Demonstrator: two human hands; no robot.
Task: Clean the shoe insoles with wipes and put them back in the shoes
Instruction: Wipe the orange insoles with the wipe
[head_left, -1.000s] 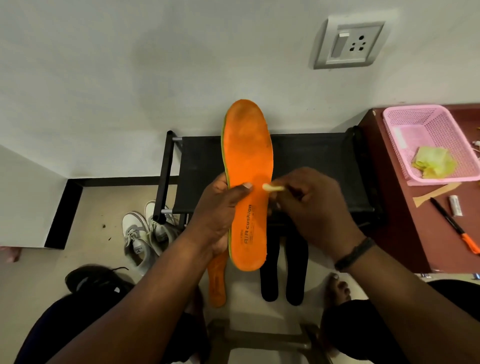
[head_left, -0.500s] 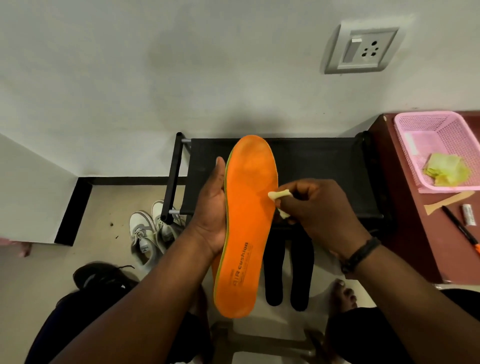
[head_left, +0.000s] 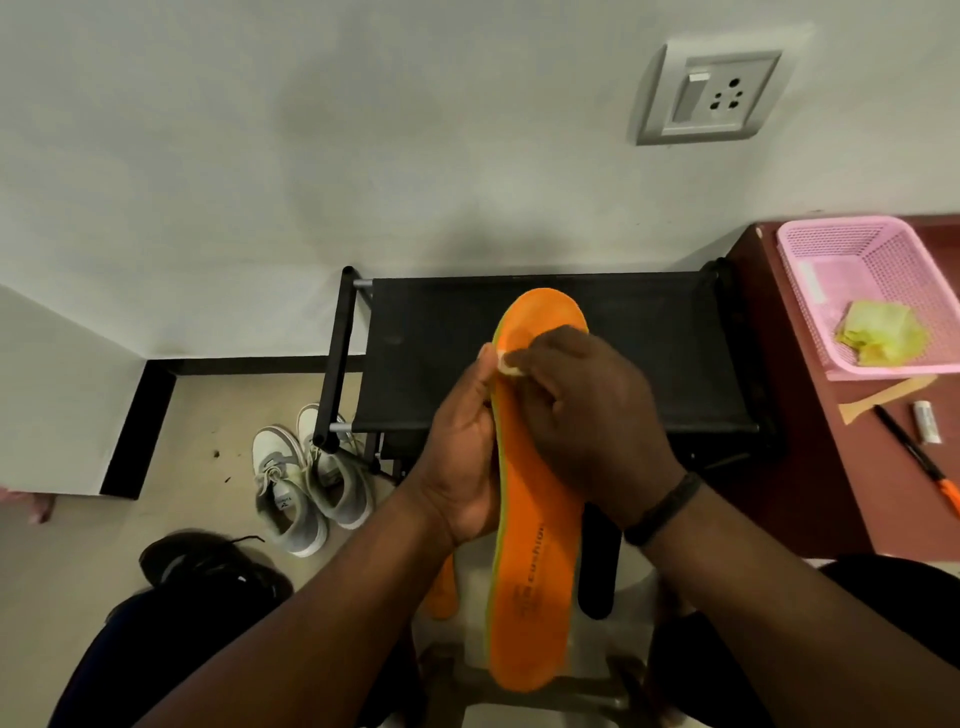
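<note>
While left hand grips the insole, right hand presses a wipe on it.

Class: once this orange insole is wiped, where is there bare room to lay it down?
The black rack top is bare between its side rails. The brown table is bare nearer the rack; its far side is crowded by the pink basket, pen and scraper.

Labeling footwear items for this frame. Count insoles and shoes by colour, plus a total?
Orange insoles: 2, one held, one lying below the left hand
Black insoles: 2 visible, mostly hidden behind the held one
White shoes: 2
Black shoes: 1 in view
Total: 7
</note>
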